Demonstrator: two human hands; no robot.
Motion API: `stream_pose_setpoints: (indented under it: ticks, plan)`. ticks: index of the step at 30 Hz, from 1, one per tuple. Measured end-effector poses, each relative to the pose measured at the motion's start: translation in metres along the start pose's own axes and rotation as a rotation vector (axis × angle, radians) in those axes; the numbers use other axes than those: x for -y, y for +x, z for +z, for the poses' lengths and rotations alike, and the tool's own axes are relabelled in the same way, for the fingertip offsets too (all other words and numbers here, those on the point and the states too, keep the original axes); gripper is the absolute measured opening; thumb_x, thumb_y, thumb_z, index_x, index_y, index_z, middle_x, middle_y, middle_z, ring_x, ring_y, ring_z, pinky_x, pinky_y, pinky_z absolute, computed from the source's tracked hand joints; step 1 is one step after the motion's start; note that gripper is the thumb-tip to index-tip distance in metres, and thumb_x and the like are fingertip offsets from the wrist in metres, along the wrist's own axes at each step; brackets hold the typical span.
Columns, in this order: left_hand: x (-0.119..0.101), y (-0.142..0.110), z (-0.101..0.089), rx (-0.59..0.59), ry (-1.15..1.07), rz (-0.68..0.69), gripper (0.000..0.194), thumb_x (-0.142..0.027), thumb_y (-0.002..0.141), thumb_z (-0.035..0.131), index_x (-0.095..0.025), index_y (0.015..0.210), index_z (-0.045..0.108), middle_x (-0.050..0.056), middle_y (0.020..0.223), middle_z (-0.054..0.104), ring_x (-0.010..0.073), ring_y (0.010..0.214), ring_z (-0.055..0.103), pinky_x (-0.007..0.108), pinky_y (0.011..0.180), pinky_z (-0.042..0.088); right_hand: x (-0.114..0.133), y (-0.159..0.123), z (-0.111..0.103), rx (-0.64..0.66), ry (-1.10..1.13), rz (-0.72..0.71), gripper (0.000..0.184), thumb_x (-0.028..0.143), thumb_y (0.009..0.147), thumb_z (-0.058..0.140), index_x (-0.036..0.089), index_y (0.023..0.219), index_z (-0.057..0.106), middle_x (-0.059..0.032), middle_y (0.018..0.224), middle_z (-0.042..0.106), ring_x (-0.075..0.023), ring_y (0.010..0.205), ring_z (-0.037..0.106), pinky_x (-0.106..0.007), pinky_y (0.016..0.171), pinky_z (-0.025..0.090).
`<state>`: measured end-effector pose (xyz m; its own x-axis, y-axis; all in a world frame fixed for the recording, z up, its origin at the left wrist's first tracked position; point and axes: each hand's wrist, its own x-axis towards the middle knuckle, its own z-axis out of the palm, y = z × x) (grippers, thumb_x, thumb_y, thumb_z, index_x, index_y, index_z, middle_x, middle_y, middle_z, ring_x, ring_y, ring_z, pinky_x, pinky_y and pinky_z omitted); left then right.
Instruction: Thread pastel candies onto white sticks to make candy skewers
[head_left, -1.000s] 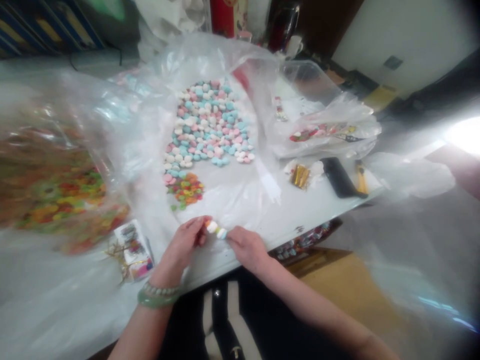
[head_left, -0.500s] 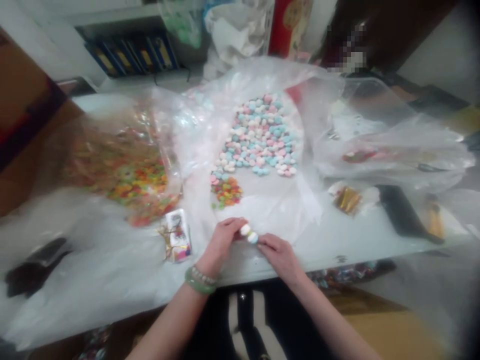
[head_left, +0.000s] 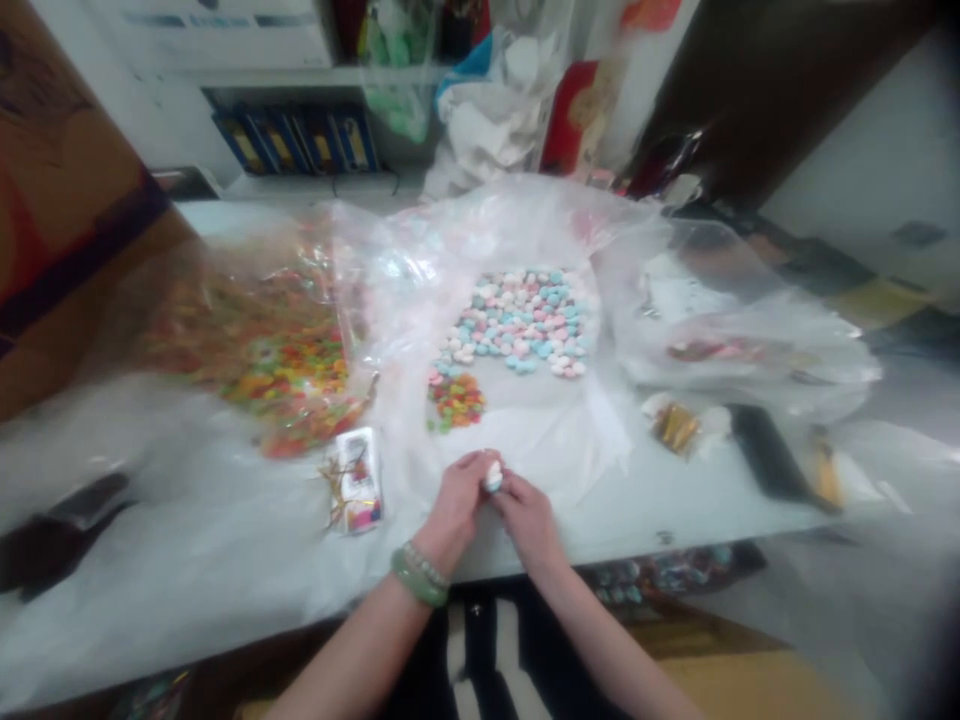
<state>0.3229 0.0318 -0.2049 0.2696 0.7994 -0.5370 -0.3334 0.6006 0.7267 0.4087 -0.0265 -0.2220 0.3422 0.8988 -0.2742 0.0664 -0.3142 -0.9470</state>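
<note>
Close to the table's front edge, my left hand is closed on a small white and light-blue candy piece. My right hand meets it there, fingers pinched at the piece's right side; the fingertips partly hide it. Beyond my hands, a pile of colourful small candies lies on a white plastic sheet. Behind that pile spreads a larger heap of pink, white and blue round candies. Left of my left hand lies a small printed packet with gold ties on it.
At left, a clear bag bulges with colourful candies. On the right lie a gold bundle, a dark flat object and a crumpled clear bag. Blue binders stand on the back shelf.
My hands have come closer together, and the right fingers have moved left onto the candy piece. It now shows as one compact clump instead of a spread row. The camera view has tilted up.
</note>
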Motion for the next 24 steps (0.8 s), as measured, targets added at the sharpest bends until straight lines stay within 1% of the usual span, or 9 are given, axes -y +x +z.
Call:
stream_pose_setpoints:
  ticks: [4,6,8,11,13,16,18,21,24]
  plan:
    - [-0.005,0.002,-0.005,-0.001,0.018,-0.054,0.036,-0.043,0.061,0.079,-0.014,0.076,0.064,0.002,0.072,0.062,0.0147,0.066,0.057,0.027,0.062,0.046,0.004,0.007,-0.001,0.006,0.086,0.121,0.014,0.03,0.065,0.052,0.021,0.054,0.049,0.0062,0.047,0.041,-0.0113,0.045,0.038,-0.024,0.046,0.031]
    - [-0.014,0.009,-0.004,0.016,0.085,-0.088,0.042,-0.049,0.065,0.076,-0.015,0.086,0.064,0.004,0.077,0.064,0.0159,0.065,0.059,0.029,0.063,0.048,0.004,0.012,-0.013,-0.006,0.058,0.093,0.013,0.028,0.066,0.051,0.021,0.055,0.048,0.0067,0.047,0.041,-0.011,0.045,0.038,-0.023,0.047,0.031]
    - [-0.029,0.023,0.004,0.001,0.264,-0.035,0.048,-0.05,0.069,0.074,-0.016,0.101,0.063,0.006,0.087,0.067,0.0181,0.066,0.061,0.033,0.065,0.05,0.002,0.017,-0.029,-0.112,0.008,0.033,0.013,0.027,0.068,0.051,0.021,0.056,0.048,0.0067,0.048,0.04,-0.0114,0.049,0.039,-0.023,0.049,0.031]
    - [-0.052,0.063,0.034,0.018,0.831,0.344,0.031,-0.035,0.08,0.065,-0.017,0.104,0.065,0.009,0.093,0.069,0.0224,0.076,0.064,0.035,0.072,0.05,-0.004,0.022,-0.047,-0.301,-0.008,-0.022,0.016,0.028,0.074,0.05,0.022,0.06,0.048,0.0061,0.053,0.04,-0.0122,0.053,0.04,-0.024,0.051,0.032]
    - [-0.063,0.098,0.063,0.124,1.273,0.652,0.019,-0.024,0.086,0.053,-0.017,0.094,0.068,0.012,0.094,0.069,0.0262,0.09,0.064,0.038,0.081,0.047,-0.009,0.024,-0.053,-0.351,0.049,-0.023,0.017,0.03,0.078,0.05,0.022,0.064,0.05,0.0062,0.054,0.041,-0.0124,0.053,0.041,-0.024,0.052,0.033]
    - [-0.069,0.147,0.103,0.224,1.474,0.805,0.023,-0.016,0.085,0.052,-0.018,0.101,0.068,0.015,0.112,0.066,0.0318,0.112,0.055,0.046,0.096,0.038,-0.016,0.024,-0.053,-0.382,0.125,-0.042,0.018,0.033,0.082,0.051,0.021,0.068,0.052,0.0064,0.054,0.043,-0.0125,0.053,0.042,-0.025,0.053,0.035]
    - [-0.067,0.169,0.118,0.259,1.534,0.837,0.024,-0.014,0.083,0.054,-0.018,0.103,0.068,0.017,0.119,0.063,0.0342,0.119,0.048,0.05,0.101,0.033,-0.019,0.024,-0.053,-0.382,0.146,-0.042,0.018,0.034,0.081,0.053,0.021,0.068,0.053,0.0066,0.052,0.044,-0.0125,0.052,0.042,-0.025,0.053,0.036]
    - [-0.053,0.175,0.114,0.299,1.611,0.853,0.02,-0.013,0.085,0.048,-0.014,0.087,0.068,0.019,0.106,0.064,0.0336,0.112,0.049,0.051,0.1,0.032,-0.021,0.024,-0.055,-0.374,0.183,-0.026,0.018,0.034,0.081,0.053,0.021,0.069,0.054,0.0067,0.051,0.044,-0.0123,0.05,0.042,-0.025,0.053,0.036]
    - [-0.035,0.15,0.085,0.327,1.648,0.842,0.026,-0.014,0.088,0.042,-0.015,0.077,0.066,0.017,0.096,0.063,0.03,0.102,0.052,0.046,0.096,0.037,-0.019,0.024,-0.058,-0.372,0.192,-0.028,0.018,0.034,0.082,0.054,0.021,0.069,0.055,0.0064,0.052,0.045,-0.0122,0.051,0.043,-0.025,0.054,0.037]
